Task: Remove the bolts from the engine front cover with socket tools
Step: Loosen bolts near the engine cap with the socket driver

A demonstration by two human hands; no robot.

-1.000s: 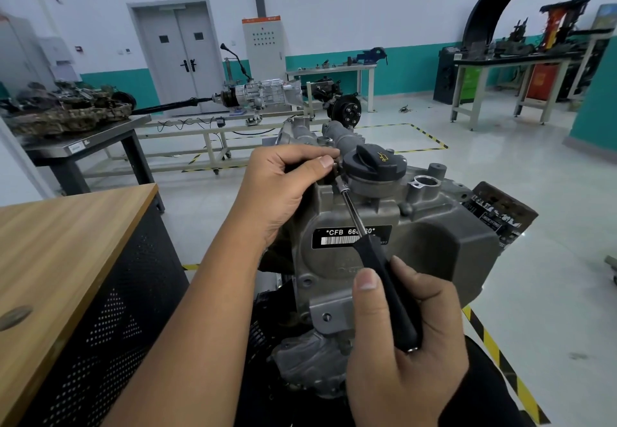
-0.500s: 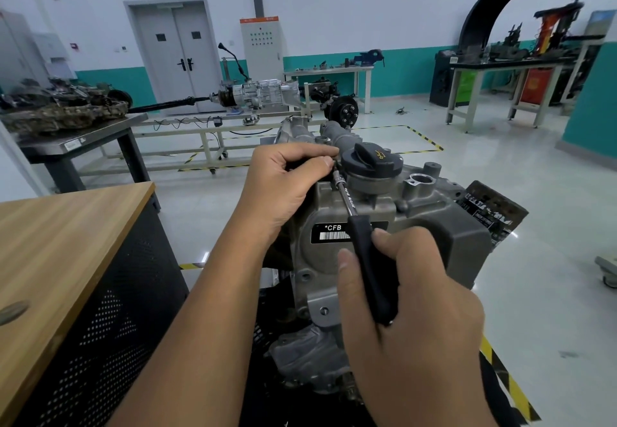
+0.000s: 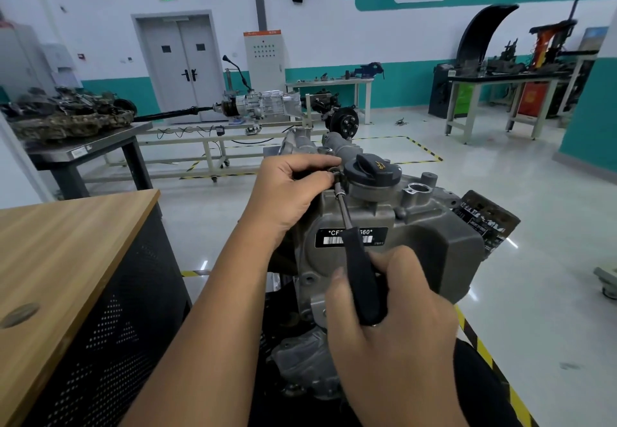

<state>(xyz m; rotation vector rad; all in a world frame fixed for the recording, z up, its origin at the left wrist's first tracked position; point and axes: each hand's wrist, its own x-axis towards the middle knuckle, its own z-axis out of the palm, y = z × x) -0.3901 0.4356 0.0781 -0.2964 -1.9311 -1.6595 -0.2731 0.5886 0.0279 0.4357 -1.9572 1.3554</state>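
- While our right hand (image 3: pixel 390 323) curls around the black handle of the ratchet (image 3: pixel 364 279), the tool runs up and away from us across the engine front cover (image 3: pixel 430 246)
- Right fingers wrapped on the grip, thumb along its left side; handle blurred, so exact finger contact is hard to read
- Metal shank crosses the black barcode label (image 3: pixel 350 238) and ends at the ratchet head near the cover's top left corner
- Our left hand (image 3: pixel 290 189) sits on that head, fingers curled, thumb and forefinger pinching it; the bolt itself is hidden under the fingers, can't tell if it's seated
- Hands well apart, one at each end of the tool
- Black oil filler cap (image 3: pixel 372 171) just right of the ratchet head, upright on top of the engine
- Wooden bench top (image 3: pixel 66 253) to our left, with perforated dark side panel below
- Yellow-black floor tape (image 3: pixel 484 353) runs under the engine on the right
- Further out: gearbox on a frame (image 3: pixel 263 106), a grey table with oily parts (image 3: pixel 66 119) at left
- Far wall: grey double door (image 3: pixel 182 65), workbench (image 3: pixel 500 82) at right
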